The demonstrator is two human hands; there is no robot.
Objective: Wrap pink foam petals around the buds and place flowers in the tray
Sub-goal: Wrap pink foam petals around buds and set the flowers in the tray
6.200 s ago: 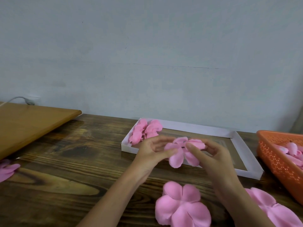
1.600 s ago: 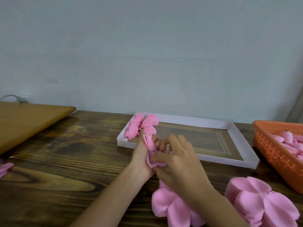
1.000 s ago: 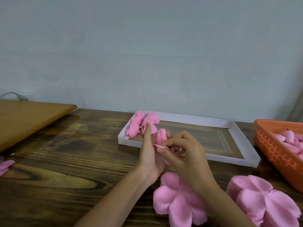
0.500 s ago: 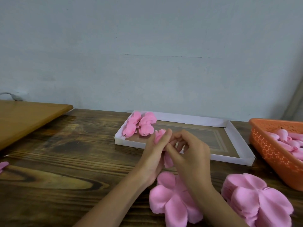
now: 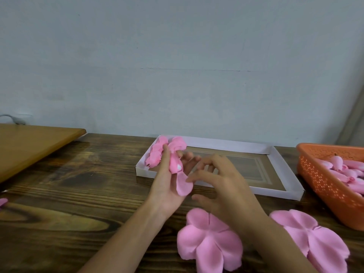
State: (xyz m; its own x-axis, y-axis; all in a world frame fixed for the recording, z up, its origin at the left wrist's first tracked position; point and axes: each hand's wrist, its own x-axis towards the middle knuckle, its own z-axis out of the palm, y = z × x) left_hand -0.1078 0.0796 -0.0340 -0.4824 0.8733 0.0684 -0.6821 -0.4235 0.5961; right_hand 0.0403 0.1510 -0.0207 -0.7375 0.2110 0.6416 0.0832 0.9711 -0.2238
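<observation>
Mid-wrap: the left hand (image 5: 167, 189) pinches the half-wrapped bud (image 5: 174, 163), one petal (image 5: 183, 186) hanging loose; the right hand (image 5: 222, 188), grip spread, should next fold it round.

Single head view, close, facing forward-down over table (image 5: 59, 213).

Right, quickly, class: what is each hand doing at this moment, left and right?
Left hand: holds the half-wrapped flower.
Right hand: open, holding nothing.

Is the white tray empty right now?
No, pink flowers lie in the far left corner of the tray.
</observation>
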